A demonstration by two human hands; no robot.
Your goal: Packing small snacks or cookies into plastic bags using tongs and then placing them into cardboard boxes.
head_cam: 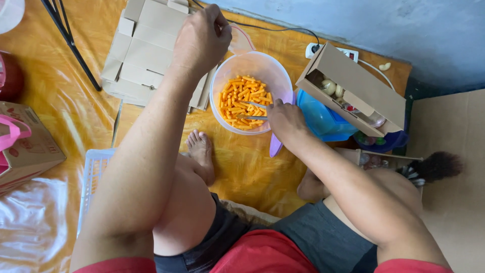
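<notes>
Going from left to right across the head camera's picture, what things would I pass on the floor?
Printed carton with pink handle → white plastic basket → flattened cardboard → clear bowl of orange snack sticks → blue container → open cardboard box → dark brush.

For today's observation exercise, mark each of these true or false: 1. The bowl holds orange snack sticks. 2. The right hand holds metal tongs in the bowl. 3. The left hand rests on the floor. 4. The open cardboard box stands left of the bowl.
1. True: the bowl holds orange snack sticks.
2. True: the right hand holds metal tongs over the sticks.
3. False: the left hand is raised beside the bowl's rim, pinching something thin.
4. False: the open cardboard box stands right of the bowl; flattened cardboard lies left.
</notes>
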